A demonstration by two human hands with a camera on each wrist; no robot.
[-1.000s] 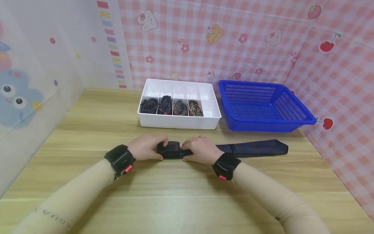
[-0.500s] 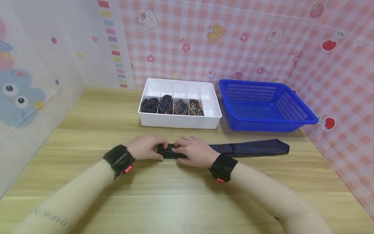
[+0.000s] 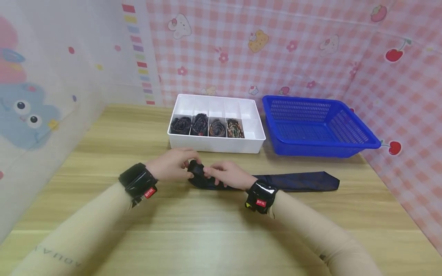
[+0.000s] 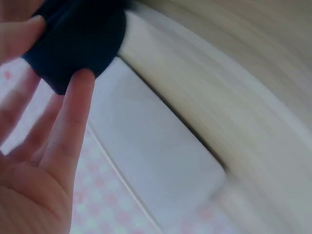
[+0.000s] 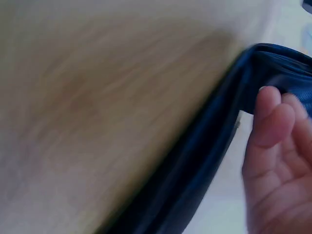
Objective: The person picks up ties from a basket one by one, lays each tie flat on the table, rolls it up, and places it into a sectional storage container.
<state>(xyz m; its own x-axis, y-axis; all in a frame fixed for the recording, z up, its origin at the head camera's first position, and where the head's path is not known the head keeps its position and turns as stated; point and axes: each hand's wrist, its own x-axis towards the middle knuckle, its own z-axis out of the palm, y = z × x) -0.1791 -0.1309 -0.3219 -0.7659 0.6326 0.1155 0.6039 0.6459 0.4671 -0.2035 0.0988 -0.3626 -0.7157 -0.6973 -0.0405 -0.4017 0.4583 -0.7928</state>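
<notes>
Both hands meet at the middle of the desk, working one dark navy tie. The left hand sits at nine o'clock of the rolled end, fingers curled and pinching that tight dark roll between thumb and fingertips; the left wrist view shows the roll gripped right at the fingertips. The right hand comes in from three o'clock, its fingers bent over the roll and the band beside it, pinching the cloth; the right wrist view shows the fingertips hooked over the tie's folded edge. The roll is tilted up off the desk between the two hands. The rest of the tie lies flat on the desk, stretching away toward three o'clock, its wide pointed end well apart from the hands.

At twelve o'clock from the hands stands a white divided organizer, near the roll but not touching it. Four rolled ties fill the near row of compartments, one apiece; the near compartment at the right end holds nothing. At two o'clock, just beside the organizer, sits a blue mesh basket
</notes>
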